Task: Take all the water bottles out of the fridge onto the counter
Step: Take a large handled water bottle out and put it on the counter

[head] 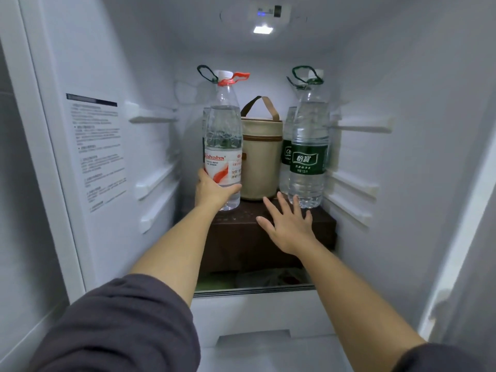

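Inside the open fridge, a tall clear water bottle with a red-and-white label (223, 135) stands on a dark brown box (268, 237). My left hand (212, 190) is wrapped around its lower part. A second bottle with a green handle (205, 73) is mostly hidden behind it. On the right stands a green-labelled bottle (308, 146), with another green-labelled bottle (286, 149) behind it. My right hand (288, 224) hovers open over the box, its fingertips just short of the green-labelled bottle's base.
A beige cylindrical bag with a brown handle (261, 154) stands between the bottles. White shelf rails (155, 183) line both side walls. Below the box lies a glass shelf (255, 289) over a drawer. The fridge light (263, 30) shines overhead.
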Motion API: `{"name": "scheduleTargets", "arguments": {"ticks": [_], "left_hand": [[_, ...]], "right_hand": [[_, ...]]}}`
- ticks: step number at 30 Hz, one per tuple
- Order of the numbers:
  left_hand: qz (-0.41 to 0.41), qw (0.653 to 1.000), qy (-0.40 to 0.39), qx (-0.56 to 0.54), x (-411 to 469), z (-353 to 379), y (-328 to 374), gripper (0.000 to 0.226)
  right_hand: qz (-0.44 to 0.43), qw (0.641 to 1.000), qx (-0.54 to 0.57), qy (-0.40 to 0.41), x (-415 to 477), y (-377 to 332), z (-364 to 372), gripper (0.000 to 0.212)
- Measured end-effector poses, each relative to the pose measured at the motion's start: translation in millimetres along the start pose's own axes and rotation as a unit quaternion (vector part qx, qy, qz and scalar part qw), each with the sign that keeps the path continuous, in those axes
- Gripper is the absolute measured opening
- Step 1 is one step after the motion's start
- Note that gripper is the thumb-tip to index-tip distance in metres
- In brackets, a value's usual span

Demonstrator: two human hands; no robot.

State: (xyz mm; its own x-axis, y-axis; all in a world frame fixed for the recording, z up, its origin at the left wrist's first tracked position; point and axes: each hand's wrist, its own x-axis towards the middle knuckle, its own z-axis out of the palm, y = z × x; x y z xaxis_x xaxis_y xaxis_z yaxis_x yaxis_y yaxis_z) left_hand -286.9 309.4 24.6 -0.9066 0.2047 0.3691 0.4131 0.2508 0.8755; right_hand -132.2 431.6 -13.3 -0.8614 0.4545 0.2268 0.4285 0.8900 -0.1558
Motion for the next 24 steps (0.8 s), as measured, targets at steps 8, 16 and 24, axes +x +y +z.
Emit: {"name": "scheduleTargets", "arguments": {"ticks": [8,16,24], "left_hand": [[0.019,0.999,-0.031,0.007,-33,-21,5,0.091],[0.018,0.998,-0.039,-0.036,-52,-28,0,0.081],[0.022,0.999,-0.030,-0.025,-48,-25,-4,0.087]], "right_hand": [[0.003,1.000,-0.009,-0.008,-1,-2,-2,0.065],[0.029,0.994,0.106,0.017,7,-2,-11,0.067],[0.000,0.865,0.486,0.122,40,-77,-141,0.095]]}}
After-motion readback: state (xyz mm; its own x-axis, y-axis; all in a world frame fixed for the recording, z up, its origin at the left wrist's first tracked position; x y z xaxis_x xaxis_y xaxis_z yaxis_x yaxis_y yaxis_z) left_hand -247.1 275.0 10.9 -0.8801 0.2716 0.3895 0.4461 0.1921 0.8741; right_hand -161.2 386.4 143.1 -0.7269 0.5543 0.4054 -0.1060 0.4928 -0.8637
